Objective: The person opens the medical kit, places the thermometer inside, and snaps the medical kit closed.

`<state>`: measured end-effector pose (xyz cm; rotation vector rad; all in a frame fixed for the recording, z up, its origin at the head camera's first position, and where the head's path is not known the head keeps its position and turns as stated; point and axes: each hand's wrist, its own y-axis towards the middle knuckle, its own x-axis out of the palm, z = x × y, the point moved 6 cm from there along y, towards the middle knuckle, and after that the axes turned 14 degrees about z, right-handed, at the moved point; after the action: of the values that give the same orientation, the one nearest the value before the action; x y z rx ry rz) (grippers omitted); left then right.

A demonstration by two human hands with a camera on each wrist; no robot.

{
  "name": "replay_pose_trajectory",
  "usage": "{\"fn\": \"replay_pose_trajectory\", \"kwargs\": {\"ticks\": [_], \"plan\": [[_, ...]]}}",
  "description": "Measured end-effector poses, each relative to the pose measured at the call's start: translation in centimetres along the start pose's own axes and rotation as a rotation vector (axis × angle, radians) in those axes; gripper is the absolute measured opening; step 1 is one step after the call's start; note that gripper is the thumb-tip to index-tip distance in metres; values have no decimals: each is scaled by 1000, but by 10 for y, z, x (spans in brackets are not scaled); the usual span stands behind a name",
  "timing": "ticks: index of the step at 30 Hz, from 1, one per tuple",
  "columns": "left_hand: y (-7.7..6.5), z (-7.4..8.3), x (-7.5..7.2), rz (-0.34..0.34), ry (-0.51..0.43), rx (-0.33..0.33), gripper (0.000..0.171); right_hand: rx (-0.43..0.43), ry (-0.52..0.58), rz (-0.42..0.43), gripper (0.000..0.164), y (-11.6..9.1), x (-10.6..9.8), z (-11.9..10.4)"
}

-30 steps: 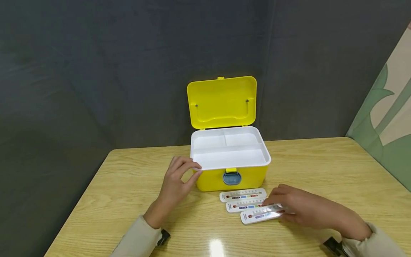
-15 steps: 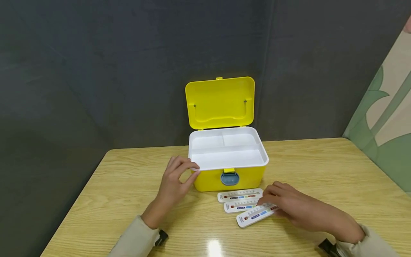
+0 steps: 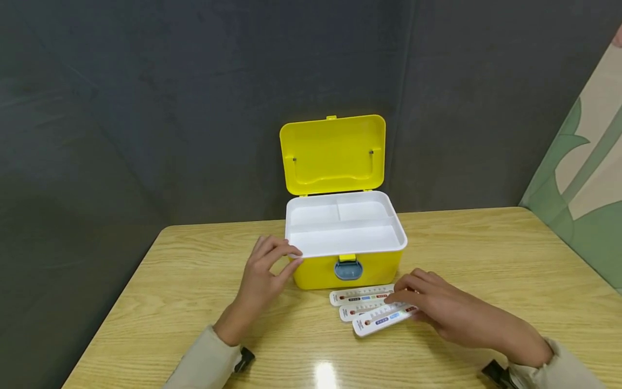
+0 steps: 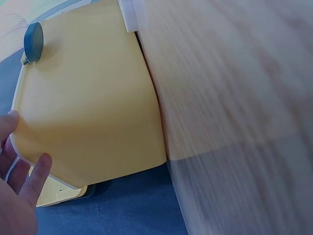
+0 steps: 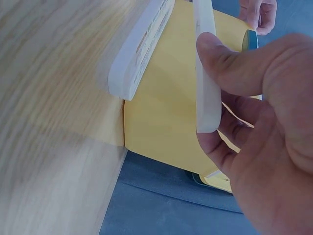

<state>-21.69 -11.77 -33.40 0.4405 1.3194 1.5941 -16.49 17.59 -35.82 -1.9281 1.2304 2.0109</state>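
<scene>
A yellow storage box [image 3: 316,274] stands with its lid [image 3: 334,151] raised and a white divided tray [image 3: 347,239] in its top. At the near left corner, my left hand [image 3: 259,278] pinches the rim, thumb outside on the front wall. My right hand [image 3: 449,310] grips a white room thermometer [image 3: 376,321] by its right end, between thumb and fingers. The right wrist view shows that held thermometer [image 5: 208,103] raised off the tabletop. Two more thermometers lie in front of the box: one [image 3: 357,296] close to its wall, the other [image 3: 351,312] partly covered by the held one.
A blue-grey latch [image 3: 348,270] hangs on the box's front. The wooden table [image 3: 194,302] ends at a dark cloth [image 3: 218,108] behind. A wall with painted leaves [image 3: 588,216] borders the right side.
The right hand has raised the front thermometer, shifting it left and slightly away from me, over the middle one. The left hand stays on the box's corner.
</scene>
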Motion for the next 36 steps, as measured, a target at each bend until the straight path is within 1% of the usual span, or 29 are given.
{"fn": "replay_pose_trajectory", "kwargs": {"ticks": [3,6,12,19,23,28,36], "plan": [[0,0,-1,6,-23,-24,16,9,1,-8,53,1,-1,0],[0,-1,-1,15,-39,-31,16,5,-1,-1,54,2,-3,0],[1,-1,-2,34,-56,-17,18,-32,-6,43,57,7,-9,-4],[2,0,0,38,-70,-7,17,6,-37,33,55,14,-18,-7],[1,-1,-1,44,-63,-20,16,-9,-35,44,56,21,-23,-10],[1,-4,-1,40,-66,-40,16,-41,-34,87,57,31,-32,-13],[0,-4,-1,41,-70,-40,17,-30,-32,114,53,48,-44,-16]]}}
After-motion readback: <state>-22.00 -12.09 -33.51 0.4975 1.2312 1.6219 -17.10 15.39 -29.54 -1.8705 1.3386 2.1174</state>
